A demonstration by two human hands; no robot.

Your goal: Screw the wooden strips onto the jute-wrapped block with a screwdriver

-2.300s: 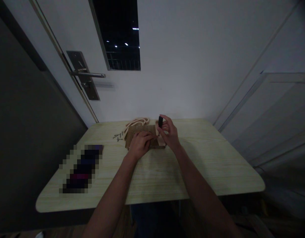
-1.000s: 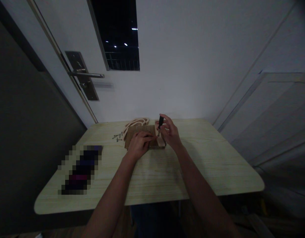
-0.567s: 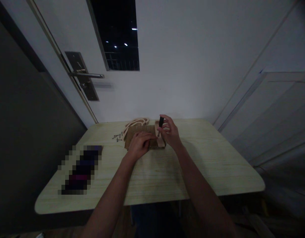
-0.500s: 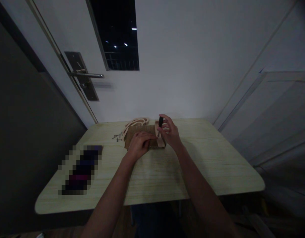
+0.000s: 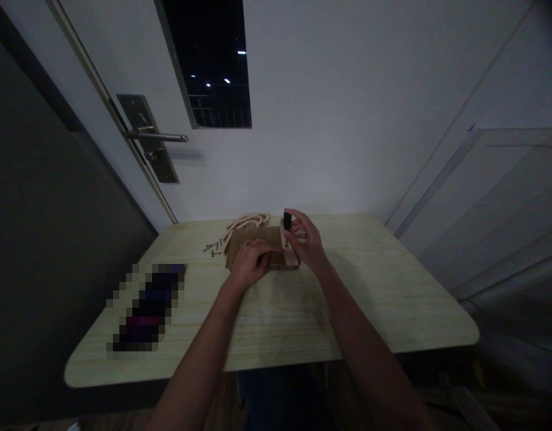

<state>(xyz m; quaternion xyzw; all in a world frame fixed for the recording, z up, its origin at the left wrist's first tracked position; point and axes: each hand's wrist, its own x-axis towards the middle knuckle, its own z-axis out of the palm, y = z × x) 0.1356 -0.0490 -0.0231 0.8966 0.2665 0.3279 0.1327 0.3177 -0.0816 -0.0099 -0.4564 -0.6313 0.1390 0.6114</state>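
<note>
A brown perforated wooden board lies on the pale wood table, with a light wooden strip along its right edge. My left hand rests on the board, fingers curled and pressing down on it. My right hand is closed around a small screwdriver with a black handle, held upright with its tip down on the strip.
Curved wooden pieces lie behind the board, and several loose screws to its left. A blurred dark object lies on the table's left side. A door with a metal lever handle stands behind, and a white wall.
The screwdriver handle has shifted slightly left in my right hand as my fingers regripped it. My left hand stays on the board.
</note>
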